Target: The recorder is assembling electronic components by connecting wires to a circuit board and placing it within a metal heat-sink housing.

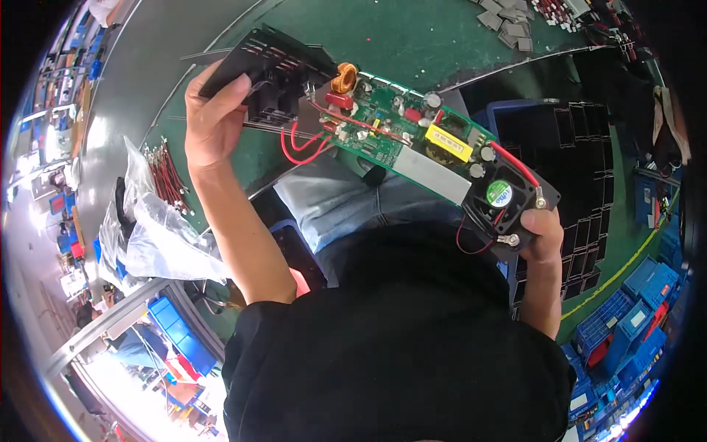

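Note:
Between my hands, above my lap, spans a long green circuit board [379, 110] with a copper coil, capacitors, a yellow-wrapped transformer [449, 143] and a pale metal heat sink plate [431, 174]. My left hand [213, 118] is closed round a black slotted metal end panel [276, 70] at the board's left end, thumb on top. Red wires [302, 151] loop out below that panel. At the other end, my right hand [543, 234] grips the corner of a black cooling fan [501, 197] with a green label. A thick red cable [515, 160] runs to a ring terminal near the right thumb.
A green-topped bench [390, 37] lies ahead, with grey pads [507, 22] at its far right. Bundled red and black wires [168, 177] and clear plastic bags [158, 236] are on the left. Black metal casings [585, 177] stack at the right, with blue crates [626, 317] beyond.

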### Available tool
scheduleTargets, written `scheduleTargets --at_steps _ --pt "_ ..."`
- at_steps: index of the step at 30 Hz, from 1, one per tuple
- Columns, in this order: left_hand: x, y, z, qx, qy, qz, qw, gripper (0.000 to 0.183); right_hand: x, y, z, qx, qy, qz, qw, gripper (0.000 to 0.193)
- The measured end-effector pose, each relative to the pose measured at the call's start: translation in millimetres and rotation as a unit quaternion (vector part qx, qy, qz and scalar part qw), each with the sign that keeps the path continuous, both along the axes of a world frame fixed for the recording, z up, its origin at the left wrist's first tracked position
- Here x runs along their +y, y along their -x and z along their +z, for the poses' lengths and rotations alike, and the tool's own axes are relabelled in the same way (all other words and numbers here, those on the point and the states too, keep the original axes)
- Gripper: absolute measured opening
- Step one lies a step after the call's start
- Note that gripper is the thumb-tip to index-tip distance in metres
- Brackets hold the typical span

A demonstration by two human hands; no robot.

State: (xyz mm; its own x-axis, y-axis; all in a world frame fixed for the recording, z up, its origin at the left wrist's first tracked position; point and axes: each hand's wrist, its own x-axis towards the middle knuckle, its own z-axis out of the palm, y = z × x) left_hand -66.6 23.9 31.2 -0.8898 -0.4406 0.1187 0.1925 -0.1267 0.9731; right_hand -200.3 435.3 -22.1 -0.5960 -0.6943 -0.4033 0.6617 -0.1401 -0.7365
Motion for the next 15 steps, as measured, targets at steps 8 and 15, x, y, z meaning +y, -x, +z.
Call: scheduleTargets --at_steps 8,15 --pt "-8.1 -4.2 -4.7 0.019 -0.001 -0.015 1.0 0.034 -2.9 16.4 3.5 0.018 -0.016 0.034 0.999 0.083" --pt "-5.8 -3.6 -3.7 0.027 0.007 -0.021 0.999 0.034 0.1 7.8 -1.8 0.019 -0.013 0.008 1.0 0.08"
